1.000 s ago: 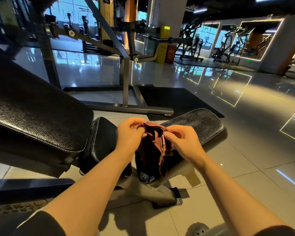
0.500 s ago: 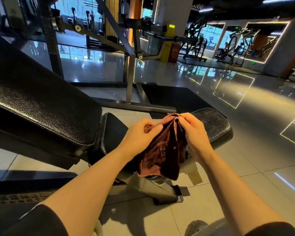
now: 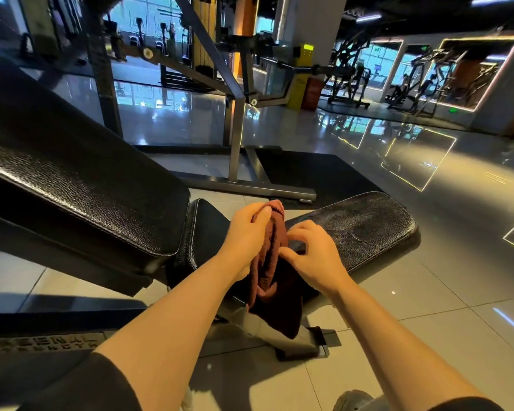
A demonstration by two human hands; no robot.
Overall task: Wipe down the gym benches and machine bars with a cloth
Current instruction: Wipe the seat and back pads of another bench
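Both hands work one cloth: my left hand [image 3: 247, 232] grips the top of the dark red terry cloth [image 3: 272, 262], which hangs in front of the black textured leather bench seat [image 3: 365, 229], while my right hand [image 3: 315, 256] pinches its side with curled fingers, just beside the left.

Nubby maroon terry cloth [image 3: 269, 256], grained glossy black vinyl bench pad [image 3: 365, 229], polished reflective floor tiles [image 3: 445, 292]

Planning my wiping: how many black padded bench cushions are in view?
2: the inclined black textured backrest pad at left, the black seat pad beyond the hands. Others may be hidden.
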